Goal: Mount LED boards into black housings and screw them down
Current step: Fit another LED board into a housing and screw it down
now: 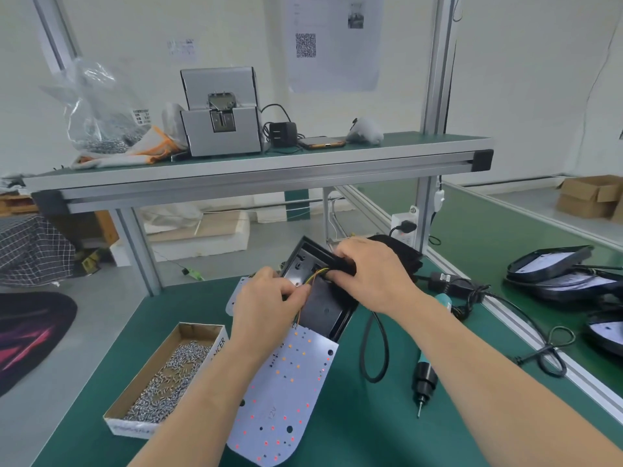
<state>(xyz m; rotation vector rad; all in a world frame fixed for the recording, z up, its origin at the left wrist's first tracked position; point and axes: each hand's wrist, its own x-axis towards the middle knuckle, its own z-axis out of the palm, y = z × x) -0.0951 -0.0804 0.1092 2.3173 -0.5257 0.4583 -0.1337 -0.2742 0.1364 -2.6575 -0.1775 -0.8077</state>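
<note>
On a green workbench (pixel 371 426), the left hand (pixel 266 301) pinches thin wires (pixel 315 277) at a black housing (pixel 325 311) gripped by the right hand (pixel 367 274), an LED board (pixel 286 392) just below

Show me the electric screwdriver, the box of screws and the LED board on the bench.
electric screwdriver (pixel 425 377): head view, on its black front body.
box of screws (pixel 131 429): head view, on its white near wall.
LED board (pixel 290 392): head view, on the white middle of its face.

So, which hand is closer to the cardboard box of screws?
Left. The left hand pinches wires just beyond the screw box; the right hand grips the black housing farther right.
</note>
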